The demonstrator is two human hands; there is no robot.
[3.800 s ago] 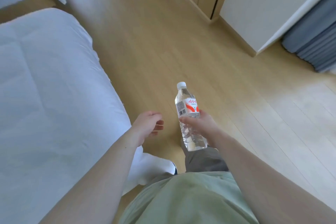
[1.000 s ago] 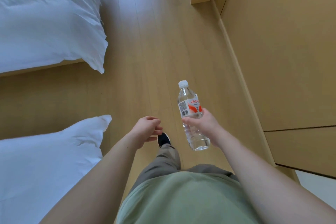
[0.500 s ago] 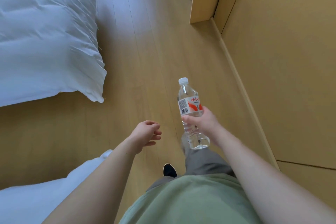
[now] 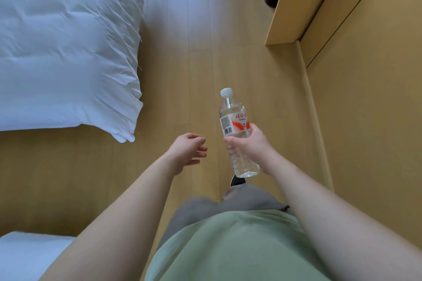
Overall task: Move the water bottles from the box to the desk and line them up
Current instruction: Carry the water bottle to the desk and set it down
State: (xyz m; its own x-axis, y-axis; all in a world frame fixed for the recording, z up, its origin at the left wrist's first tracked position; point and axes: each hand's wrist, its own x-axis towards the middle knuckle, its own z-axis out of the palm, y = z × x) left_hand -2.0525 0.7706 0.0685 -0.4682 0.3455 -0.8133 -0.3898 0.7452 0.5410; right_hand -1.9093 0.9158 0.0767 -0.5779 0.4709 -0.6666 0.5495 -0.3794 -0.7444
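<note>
1. Clear plastic water bottle (image 4: pixel 237 134) — the right hand (image 4: pixel 253 146) grips its middle, upright above the wooden floor (image 4: pixel 201 70).
2. Left hand (image 4: pixel 187 150) hangs loosely curled, holding nothing.
3. Red-and-white label with barcode; its characters are unreadable.
4. Mid-carry, I judge — neither box nor tabletop shows; placing and lining up remain.

Bedroom, likely hotel: white duvet (image 4: pixel 66 48) on bed, pale wood floor (image 4: pixel 205 64), matching built-in cabinetry (image 4: pixel 365 98).
</note>
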